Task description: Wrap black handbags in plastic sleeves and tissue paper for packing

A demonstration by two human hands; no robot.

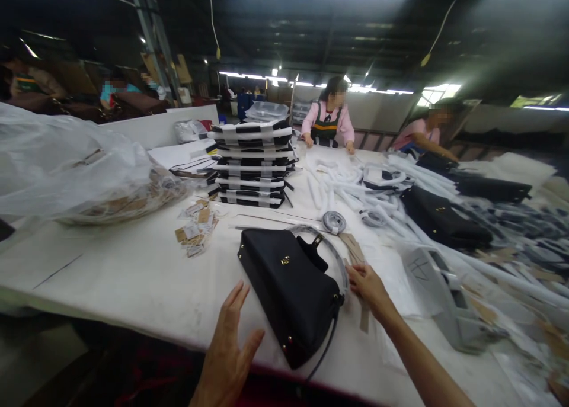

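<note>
A black handbag [288, 288] with a gold clasp lies flat on the white table [133, 276] right in front of me. My left hand [231, 348] hovers open just left of the bag's near corner, fingers spread, holding nothing. My right hand [367, 285] rests at the bag's right side, fingertips on its wrapped handle [335, 256] and a strip of brown paper; its fingers look loosely extended. A thin strap trails from the bag toward the table's near edge.
A tall stack of black-and-white wrapped pieces [253, 164] stands behind the bag. Small paper tags [195, 226] and a full clear plastic bag [75, 170] lie left. More black bags [444, 220] and white wrapped straps cover the right. Two people [329, 119] work at the far side.
</note>
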